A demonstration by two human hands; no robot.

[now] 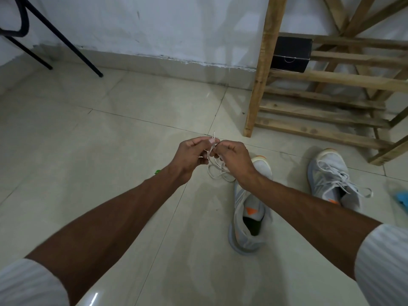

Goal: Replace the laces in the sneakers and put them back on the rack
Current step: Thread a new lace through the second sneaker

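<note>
Above the floor in the middle of the view, my left hand (191, 155) and my right hand (234, 159) meet and together pinch a white lace (217, 172). Its tips stick up between my fingers and its loops hang down below them. Under my right wrist stands a grey-white sneaker (250, 219) with orange marks and no lace in it, toe pointing away from me. A second sneaker (333, 180), laced with loose white laces, stands to its right. The wooden rack (326, 107) stands at the upper right, its lower slats bare.
A black box (291, 54) sits on a rack shelf. Black metal furniture legs (66, 40) stand at the upper left by the wall. A blue object (402, 200) lies at the right edge, and a small green thing (157, 172) peeks out by my left wrist.
</note>
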